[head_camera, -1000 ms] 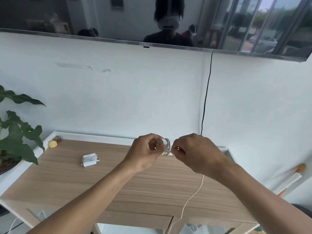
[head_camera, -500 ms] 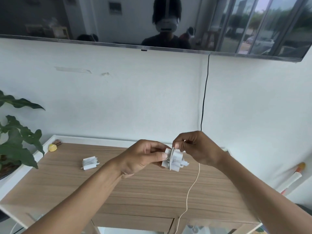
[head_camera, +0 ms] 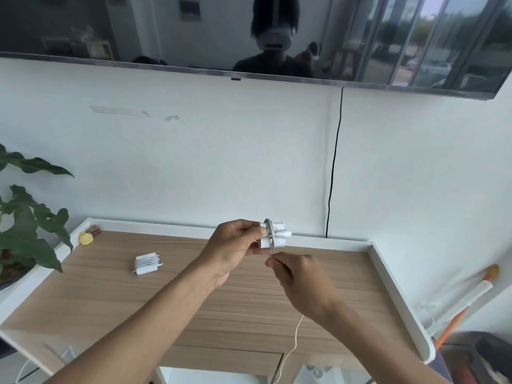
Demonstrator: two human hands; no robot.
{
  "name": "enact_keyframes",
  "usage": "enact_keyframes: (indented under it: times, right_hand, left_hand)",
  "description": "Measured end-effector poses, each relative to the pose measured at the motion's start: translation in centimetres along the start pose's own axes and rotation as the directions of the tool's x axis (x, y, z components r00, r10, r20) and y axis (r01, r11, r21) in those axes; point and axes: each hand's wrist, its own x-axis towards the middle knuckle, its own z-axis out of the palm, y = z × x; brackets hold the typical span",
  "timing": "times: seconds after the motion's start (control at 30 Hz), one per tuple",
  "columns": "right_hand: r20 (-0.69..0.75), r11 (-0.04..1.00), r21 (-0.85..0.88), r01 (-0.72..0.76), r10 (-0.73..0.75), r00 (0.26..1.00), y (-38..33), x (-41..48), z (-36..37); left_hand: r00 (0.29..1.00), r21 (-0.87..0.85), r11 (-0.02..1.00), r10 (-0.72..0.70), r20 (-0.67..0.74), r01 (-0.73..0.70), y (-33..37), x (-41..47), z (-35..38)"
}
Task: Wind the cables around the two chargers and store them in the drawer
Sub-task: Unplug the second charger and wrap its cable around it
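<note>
My left hand (head_camera: 231, 246) holds a white charger (head_camera: 274, 235) up above the wooden cabinet top, with a few turns of cable around its middle. Just below it my right hand (head_camera: 297, 275) pinches the white cable (head_camera: 294, 343), which trails down past the front edge. A second white charger (head_camera: 146, 263), its cable wound around it, lies on the cabinet top at the left. An open drawer (head_camera: 213, 379) shows at the bottom edge, its inside mostly out of view.
The cabinet top (head_camera: 116, 300) has a raised white rim. A leafy plant (head_camera: 25, 228) stands at the left, a small yellow object (head_camera: 86, 238) in the back left corner. A black cord (head_camera: 333, 167) runs down the wall from a screen. An orange-and-white stick (head_camera: 468, 297) leans at the right.
My right hand has come down from above the charger to below it, carrying the cable around. My left hand has turned and raised the charger slightly.
</note>
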Motion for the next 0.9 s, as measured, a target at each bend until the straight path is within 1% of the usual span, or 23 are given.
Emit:
enact_keyframes:
  times: [0.07, 0.13, 0.2, 0.23, 0.3, 0.4, 0.47, 0.6, 0.67, 0.73, 0.8, 0.9]
  right_hand:
    - [0.064, 0.996, -0.089, 0.017, -0.011, 0.998, -0.5, 0.0, -0.7]
    - [0.122, 0.983, -0.175, 0.049, -0.027, 0.992, -1.3, 0.0, -1.5]
    - [0.152, 0.962, -0.258, 0.086, -0.048, 0.987, -2.1, 0.3, -2.5]
    - [0.159, 0.952, -0.291, 0.097, -0.052, 0.986, -2.4, 0.5, -3.0]
    - [0.154, 0.930, -0.357, 0.088, -0.034, 0.988, -2.6, 1.2, -4.3]
    - [0.161, 0.911, -0.408, 0.060, 0.007, 0.987, -2.6, 2.0, -6.0]
    - [0.160, 0.900, -0.427, 0.082, -0.015, 0.987, -2.6, 2.5, -6.7]
    - [0.181, 0.900, -0.427, 0.084, -0.006, 0.984, -2.8, 3.7, -7.9]
    - [0.210, 0.916, -0.395, 0.066, 0.020, 0.978, -2.7, 4.1, -8.3]
    - [0.233, 0.956, -0.294, 0.020, 0.051, 0.971, -2.1, 4.4, -8.3]
    - [0.241, 0.988, -0.155, -0.028, 0.065, 0.968, -1.1, 4.8, -8.1]
    - [0.226, 0.989, 0.130, -0.069, 0.038, 0.973, 0.2, 5.0, -7.1]
  left_hand:
    - [0.997, 0.073, 0.997, 0.031, -0.066, -0.026, -0.5, 0.3, -0.1]
    - [0.994, 0.073, 0.997, 0.038, -0.103, -0.031, -0.9, 0.5, 0.1]
    - [0.992, 0.081, 0.996, 0.050, -0.115, -0.041, -1.3, 0.5, 0.3]
    - [0.991, 0.119, 0.991, 0.069, -0.112, -0.056, -1.5, 0.5, 0.3]
    - [0.990, 0.205, 0.974, 0.116, -0.082, -0.098, -1.7, 0.4, 0.3]
    - [0.980, 0.340, 0.924, 0.196, -0.020, -0.178, -1.6, 0.4, 0.0]
    - [0.971, 0.412, 0.883, 0.238, 0.021, -0.226, -1.7, 0.4, -0.1]
    - [0.964, 0.445, 0.856, 0.218, 0.154, -0.265, -1.9, 0.0, -0.1]
    - [0.955, 0.436, 0.859, 0.179, 0.235, -0.268, -1.6, -0.3, -0.5]
    - [0.936, 0.398, 0.884, 0.111, 0.333, -0.247, -1.1, -0.4, -1.0]
    - [0.907, 0.324, 0.925, 0.050, 0.417, -0.200, -0.5, -0.6, -1.4]
    - [0.891, 0.160, 0.978, 0.048, 0.452, -0.134, 0.3, -0.6, -1.6]
